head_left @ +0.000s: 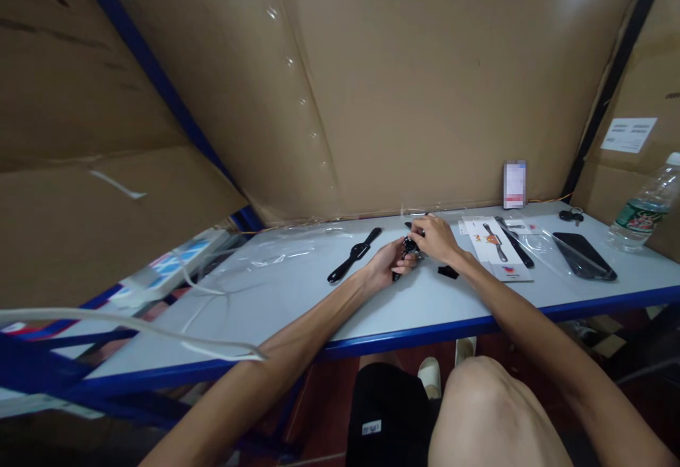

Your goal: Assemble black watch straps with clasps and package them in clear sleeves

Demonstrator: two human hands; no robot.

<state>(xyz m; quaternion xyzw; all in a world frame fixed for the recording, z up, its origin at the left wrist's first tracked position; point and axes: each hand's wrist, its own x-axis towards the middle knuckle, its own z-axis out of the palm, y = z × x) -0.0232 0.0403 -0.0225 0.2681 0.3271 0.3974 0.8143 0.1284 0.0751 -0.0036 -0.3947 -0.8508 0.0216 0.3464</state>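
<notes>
Nearest us is a bare knee (pixel 494 417) beside black shorts (pixel 390 410), with both forearms reaching past onto the bench (pixel 265 325). Our left hand (pixel 390 263) is partly closed, its fingers curled around a small, shiny dark tool (pixel 409 244), one black end poking out below the palm. Our right hand (pixel 433 237) comes over from the other side, thumb and fingertips brought together on the tool's middle — the grip looks like a pinch, though we cannot tell on which part.

We judge this to be close fingertip work at the middle of the tool, the left hand bearing it and the right hand handling the detail. The next move calls for a steady left grip and small, light motions from the right — a slip could drop some little part onto the bench.

To the left of the hands lies a similar black two-handled tool (pixel 355 254), apart from them. A small black piece (pixel 448 271) sits just beneath the right wrist. Farther right are a printed card (pixel 486 254) picturing such a tool, a long black item (pixel 518 244) partly under clear plastic, and a dark phone (pixel 584 256).
</notes>
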